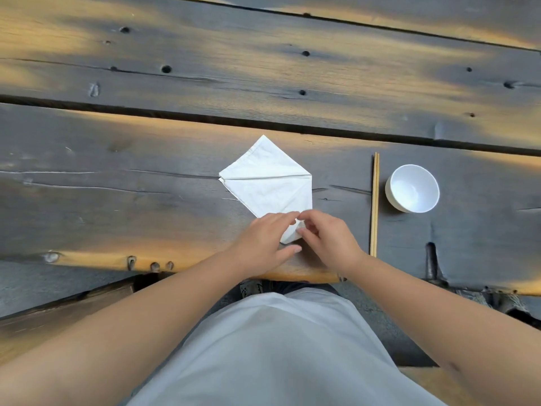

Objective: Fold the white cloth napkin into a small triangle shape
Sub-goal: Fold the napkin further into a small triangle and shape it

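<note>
the left hand [265, 240] lies palm down on the near corner of the napkin [268, 183], fingers stretched flat and close together, thumb out along the table; it presses the cloth rather than gripping it. the right hand [326, 237] meets it from the other side, fingers curled, with thumb and forefinger pinched on a small bit of the napkin's near tip. the two hands touch at the fingertips over that corner.

the napkin is one piece of white woven cloth, matte and slightly wrinkled, folded into a kite-like shape: a pointed tip facing away from the person, a straight crease running across its widest part, and sides narrowing toward the hands. a stitched hem shows along the far left edge, and a loose thread trails off its left side. it lies flat near the front edge of the table [146, 177], about the middle of the view.

the table is made of wide, rough planks, dark grey with worn orange-brown patches, knots, cracks and small round holes; a deep gap separates two planks beyond the napkin.

to the right of the napkin, well apart from it, two thin pale wooden chopsticks [374, 205] lie side by side, pointing away from the person. just beyond them stands one small round white bowl [412, 189], smooth and glossy.

bare forearms and a pale grey garment fill the bottom. no writing or labels can be read.
</note>
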